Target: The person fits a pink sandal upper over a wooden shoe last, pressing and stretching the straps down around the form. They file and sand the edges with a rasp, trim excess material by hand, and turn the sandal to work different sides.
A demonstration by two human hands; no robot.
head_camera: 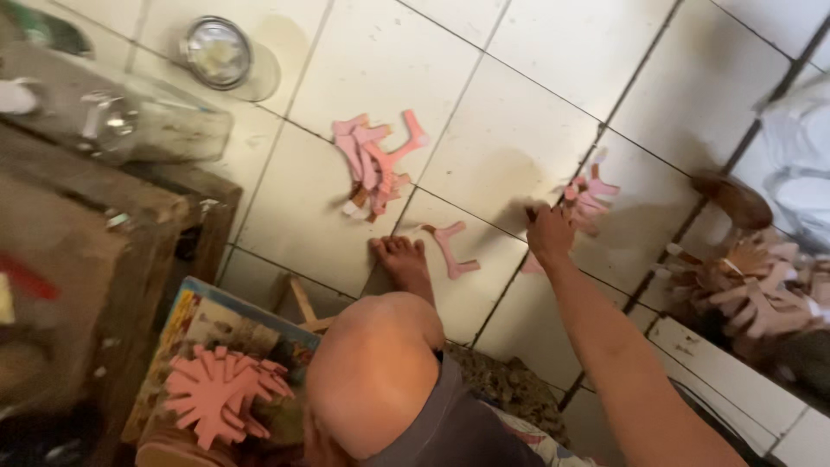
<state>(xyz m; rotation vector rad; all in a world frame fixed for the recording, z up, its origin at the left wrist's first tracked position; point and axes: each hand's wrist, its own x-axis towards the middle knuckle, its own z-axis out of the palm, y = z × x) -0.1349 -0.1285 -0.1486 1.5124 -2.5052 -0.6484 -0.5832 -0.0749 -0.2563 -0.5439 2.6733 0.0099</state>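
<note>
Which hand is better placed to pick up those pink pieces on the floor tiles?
Probably the right hand: it is stretched out and touching the small pink pile. The left hand is not in view.

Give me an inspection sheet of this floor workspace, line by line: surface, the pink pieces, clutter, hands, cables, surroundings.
Surface: pale tiled floor with dark grout lines and some stains.
Job's things: small pile of pink Y-shaped pieces under the right hand; larger floor pile to its left; single piece by the bare foot; fanned stack on a printed box.
Clutter: heap of tan and pink pieces at right; round glass lid on the floor.
Grippers: right hand reaching down to the small pile, grip blurred; left hand not in view.
Cables: nothing seen.
Surroundings: wooden furniture at left; bent knee in the foreground; white fabric at the right edge.
</note>
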